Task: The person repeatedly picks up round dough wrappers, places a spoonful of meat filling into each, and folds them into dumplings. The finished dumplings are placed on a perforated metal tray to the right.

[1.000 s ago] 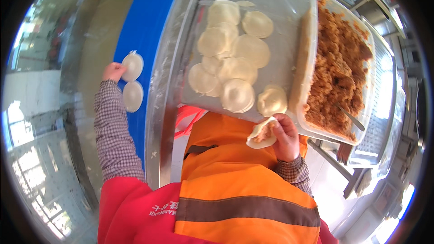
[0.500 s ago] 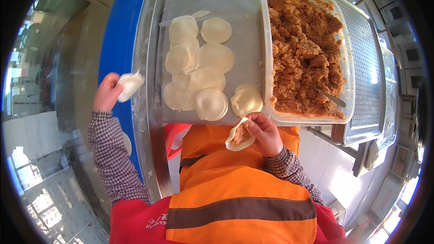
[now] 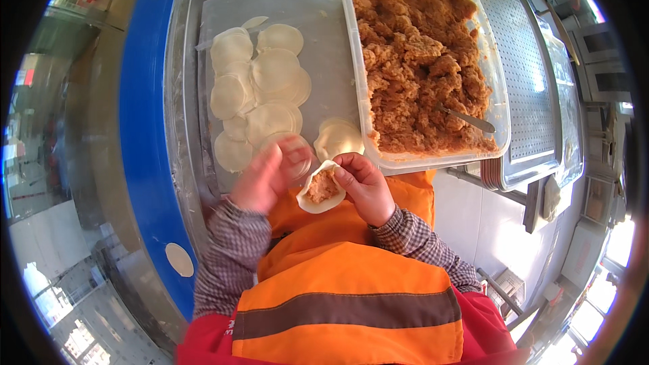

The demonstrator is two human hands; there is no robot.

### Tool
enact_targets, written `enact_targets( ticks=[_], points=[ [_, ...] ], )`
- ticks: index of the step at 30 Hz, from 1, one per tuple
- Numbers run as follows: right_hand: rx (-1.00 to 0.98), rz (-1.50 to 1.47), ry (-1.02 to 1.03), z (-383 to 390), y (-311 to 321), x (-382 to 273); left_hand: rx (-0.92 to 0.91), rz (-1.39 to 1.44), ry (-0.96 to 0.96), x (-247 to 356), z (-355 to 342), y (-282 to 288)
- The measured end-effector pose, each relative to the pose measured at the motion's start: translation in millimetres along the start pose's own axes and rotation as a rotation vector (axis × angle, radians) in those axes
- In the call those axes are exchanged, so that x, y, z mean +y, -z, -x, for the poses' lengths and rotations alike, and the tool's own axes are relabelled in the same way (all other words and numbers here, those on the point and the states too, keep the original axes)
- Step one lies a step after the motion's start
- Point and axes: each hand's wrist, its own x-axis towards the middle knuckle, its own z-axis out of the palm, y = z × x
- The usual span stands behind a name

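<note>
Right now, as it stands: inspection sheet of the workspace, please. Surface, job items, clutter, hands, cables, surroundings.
Surface: grey board, beside a blue strip with a metal edge.
Job items: overlapping round wrappers on the board; tub of brown filling, metal utensil handle sticking out; filled wrapper, unsealed.
Clutter: small dough scrap on the board; lone wrapper on the blue strip.
Hands: left hand blurred near the wrappers, grip unclear; right hand pinches the filled wrapper's edge.
Cables: nothing seen.
Surroundings: perforated metal tray right of the tub.
</note>
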Motion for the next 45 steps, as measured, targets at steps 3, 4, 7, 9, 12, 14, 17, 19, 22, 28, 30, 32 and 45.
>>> enact_targets(
  ticks=[3,4,7,9,12,14,17,19,22,28,30,32,45],
  points=[
    [0.052,0.113,0.032,-3,-11,2,-0.13,0.202,0.076,-37,23,-17],
    [0.054,0.192,0.043,-5,-12,2,-0.057,0.135,0.075,-35,26,-23],
    [0.04,0.75,0.321,-1,-17,-10,0.077,0.115,0.05,-45,24,-19],
    [0.027,1.13,0.676,-3,-20,-23,0.127,-0.027,0.058,-37,26,-23],
    [0.016,1.19,0.735,-1,-14,-28,0.124,-0.257,0.044,-29,26,-22],
    [0.041,0.909,0.441,1,-15,-25,0.099,-0.394,0.035,-26,26,-23],
    [0.061,0.641,0.134,0,-10,-19,0.058,-0.598,-0.014,-24,26,-25],
    [-0.081,1.015,0.573,-3,-6,-23,0.022,-0.768,-0.124,-29,23,-18],
    [-0.046,0.939,0.412,2,-16,-28,-0.071,-0.824,-0.037,-18,19,-15],
    [-0.08,1.055,0.399,6,-14,-36,-0.135,-0.263,0.139,-11,18,-10],
    [-0.073,1.123,0.522,4,-15,-35,-0.028,-0.117,0.252,-5,22,-22],
    [-0.079,1.243,0.745,0,-15,-32,-0.01,-0.038,0.244,-17,21,-19],
    [-0.074,1.028,0.453,7,-28,-28,-0.178,-0.695,0.089,-12,18,-15]
  ],
)
